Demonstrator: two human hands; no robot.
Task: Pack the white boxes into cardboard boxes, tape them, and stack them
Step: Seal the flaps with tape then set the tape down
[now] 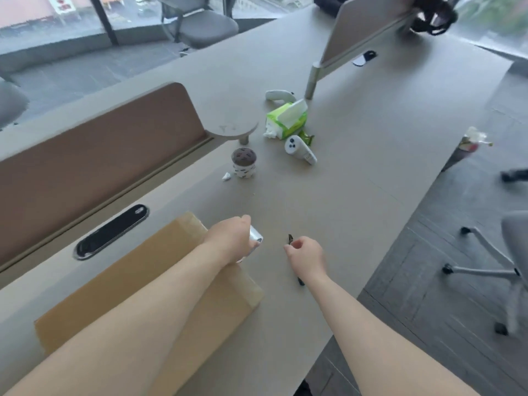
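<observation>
The cardboard box (114, 281) lies at the lower left of the frame on the desk (357, 167), flaps closed, so its contents are hidden. The left forearm crosses over it, and the left hand (231, 238) at its upper right corner is curled around a shiny tape roll (256, 238). Just right of that, the right hand (307, 254) rests on the desk with fingers bent, pinching a slim dark tool (290, 239) whose ends show above and below the hand; what kind of tool it is cannot be told. At centre frame stands a patterned cup (243, 164) with a dark top; what it holds is unclear. A paper scrap (226, 176) lies just left of the cup. Further up, a green tissue pack (287, 121) is open, white tissues sticking out. One white controller (300, 150) lies just below the pack, another (280, 95) just above. A clear bag (473, 140) with blurred contents sits at the desk's right edge.
</observation>
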